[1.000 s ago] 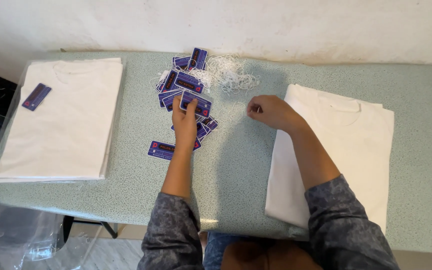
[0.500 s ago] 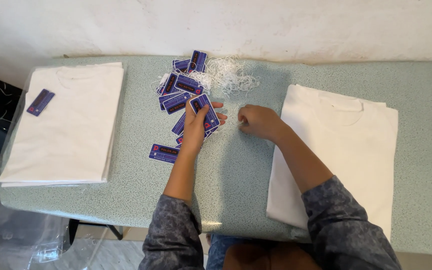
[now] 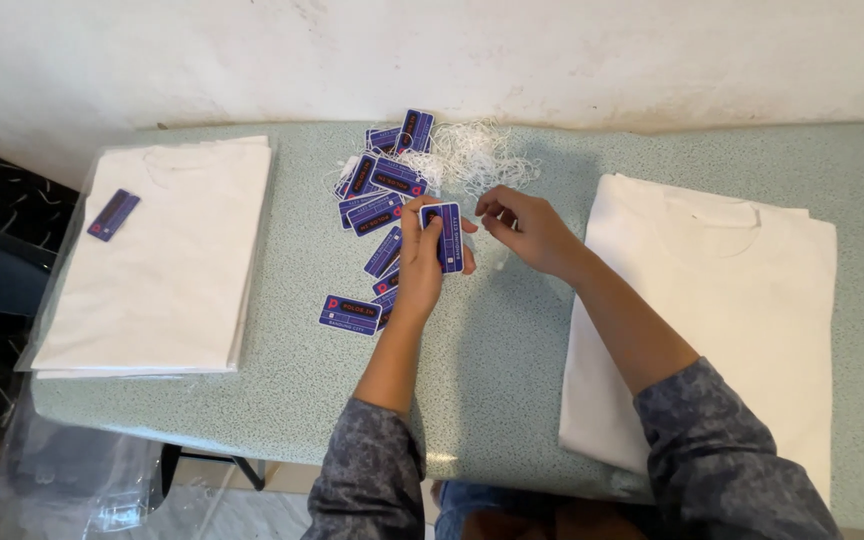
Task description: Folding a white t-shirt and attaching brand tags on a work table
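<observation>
- Left hand (image 3: 420,262): fingers clamped on one purple tag (image 3: 443,236).
- Right hand (image 3: 527,228): fingers pinched together, seemingly on thin white string (image 3: 500,222).
- Tagged: bagged shirt stack (image 3: 167,260).
- Untagged: folded shirts (image 3: 742,320) on desk (image 3: 492,350).

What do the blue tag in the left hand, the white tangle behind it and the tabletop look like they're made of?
Rectangular blue tag in the left hand: likely printed card, flat, stiff, slight sheen. White tangle of loops: thin string or plastic, hard to tell. Speckled green tabletop: smooth laminate, seemingly, with a glare spot near its front edge.
</observation>
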